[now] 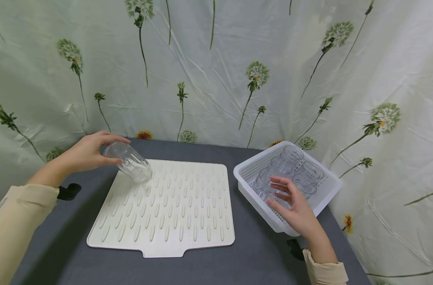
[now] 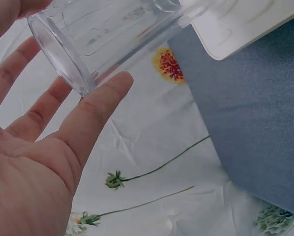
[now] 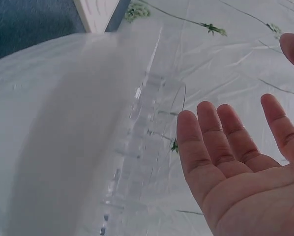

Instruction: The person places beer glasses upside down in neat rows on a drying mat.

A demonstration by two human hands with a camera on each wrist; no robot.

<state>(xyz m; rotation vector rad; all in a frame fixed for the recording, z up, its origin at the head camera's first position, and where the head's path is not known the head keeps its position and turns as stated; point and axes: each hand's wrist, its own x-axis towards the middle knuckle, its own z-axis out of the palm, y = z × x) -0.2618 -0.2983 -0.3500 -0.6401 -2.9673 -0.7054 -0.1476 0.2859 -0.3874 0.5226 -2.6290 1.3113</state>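
Note:
My left hand (image 1: 90, 151) grips a clear drinking glass (image 1: 129, 161) by one end, thumb on one side and fingers on the other. The glass is tilted, its far end low over the back left corner of the white draining board (image 1: 173, 234). In the left wrist view the thumb lies along the glass (image 2: 107, 39) near its thick round end. Over the front of a white plastic basket (image 1: 253, 208), my right hand (image 1: 296, 208) hovers with fingers spread and nothing in them. Several clear glasses (image 1: 310, 170) stand in the basket, partly hidden by that hand.
A dark grey cloth (image 1: 202, 273) covers the table under the board and basket. Behind the table and along the right side hangs a pale curtain (image 1: 216, 79) with a dandelion print. The basket stands near the table's right edge.

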